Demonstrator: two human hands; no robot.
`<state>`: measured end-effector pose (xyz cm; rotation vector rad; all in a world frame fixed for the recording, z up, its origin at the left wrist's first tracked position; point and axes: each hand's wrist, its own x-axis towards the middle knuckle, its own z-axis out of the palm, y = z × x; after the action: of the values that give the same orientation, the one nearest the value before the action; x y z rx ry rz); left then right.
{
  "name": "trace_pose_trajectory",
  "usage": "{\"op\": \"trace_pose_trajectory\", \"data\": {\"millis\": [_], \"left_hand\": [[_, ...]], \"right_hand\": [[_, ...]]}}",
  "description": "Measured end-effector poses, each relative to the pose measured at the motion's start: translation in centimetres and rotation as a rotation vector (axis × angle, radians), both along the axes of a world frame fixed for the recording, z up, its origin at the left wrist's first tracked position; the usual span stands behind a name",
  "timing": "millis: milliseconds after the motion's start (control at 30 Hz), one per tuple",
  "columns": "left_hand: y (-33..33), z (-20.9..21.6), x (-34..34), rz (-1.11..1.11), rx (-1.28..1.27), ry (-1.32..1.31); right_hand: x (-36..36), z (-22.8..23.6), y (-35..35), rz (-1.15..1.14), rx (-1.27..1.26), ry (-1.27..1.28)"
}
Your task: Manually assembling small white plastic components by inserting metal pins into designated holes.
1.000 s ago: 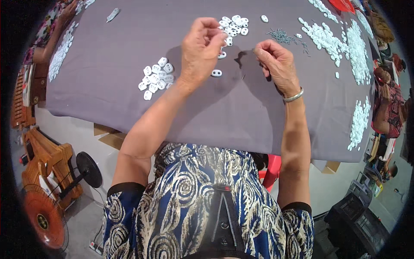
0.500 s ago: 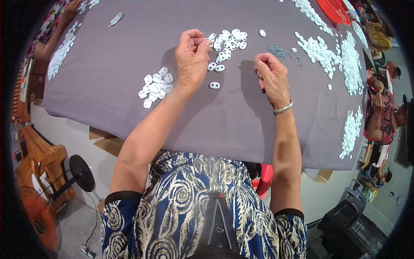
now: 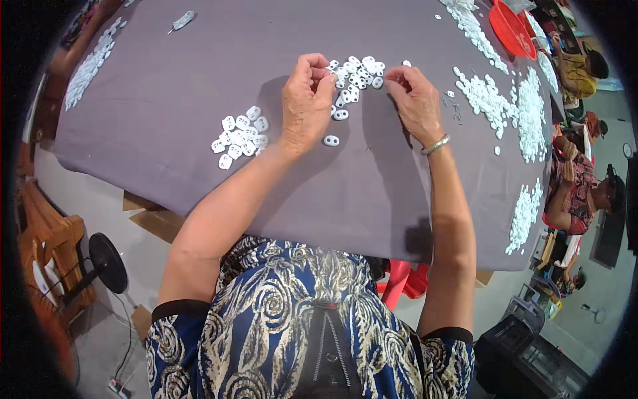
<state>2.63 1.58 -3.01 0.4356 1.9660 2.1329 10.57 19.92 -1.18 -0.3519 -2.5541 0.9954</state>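
My left hand (image 3: pixel 308 101) is closed in a pinch at the left edge of a loose cluster of white oval two-holed pieces (image 3: pixel 359 74). What its fingertips hold, if anything, blends with the white pieces behind. Across the cluster my right hand (image 3: pixel 417 101) is also closed, thumb against fingers, and what is between them cannot be made out. It wears a bracelet and covers the heap of small grey pins. A single two-holed piece (image 3: pixel 331 140) lies nearer me. Left of my left forearm sits a group of white pieces with dark marks (image 3: pixel 240 135).
More white pieces (image 3: pixel 488 100) spread over the right of the grey cloth-covered table (image 3: pixel 166 100), with a few stray grey pins (image 3: pixel 456 117). A small pointed tool (image 3: pixel 181 21) lies at the far left. A red basin (image 3: pixel 510 30) stands far right. Other people sit beyond.
My right hand has moved forward, over the heap of grey pins. My left hand has shifted slightly right, closer against the white cluster. The whole view has shifted a little.
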Motion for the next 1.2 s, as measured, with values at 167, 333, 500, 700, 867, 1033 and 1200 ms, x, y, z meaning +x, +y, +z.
{"op": "trace_pose_trajectory", "data": {"millis": [167, 333, 500, 700, 867, 1033, 1200], "left_hand": [[-0.3, 0.2, 0.1, 0.013, 0.002, -0.006], [-0.3, -0.4, -0.1, 0.000, -0.015, 0.039], [0.1, -0.3, 0.6, -0.028, 0.015, 0.081], [-0.6, 0.3, 2.1, -0.236, 0.001, 0.147], [-0.7, 1.3, 2.2, -0.408, -0.066, 0.141], [-0.7, 1.5, 1.9, -0.472, -0.114, 0.099], [-0.6, 1.6, 1.9, -0.478, -0.185, 0.183]], "right_hand": [[-1.1, 0.5, -1.3, 0.084, 0.170, -0.048], [-1.3, 0.3, -1.1, 0.125, 0.323, -0.010], [-1.0, 0.1, -0.7, 0.104, 0.518, 0.015], [1.3, 1.0, -1.8, -0.102, -0.924, -0.140], [2.4, 0.9, -2.7, -0.078, -1.066, 0.033], [2.9, 0.5, -3.7, -0.059, -1.019, 0.039], [3.0, 0.8, -4.0, -0.094, -0.979, 0.018]]}}
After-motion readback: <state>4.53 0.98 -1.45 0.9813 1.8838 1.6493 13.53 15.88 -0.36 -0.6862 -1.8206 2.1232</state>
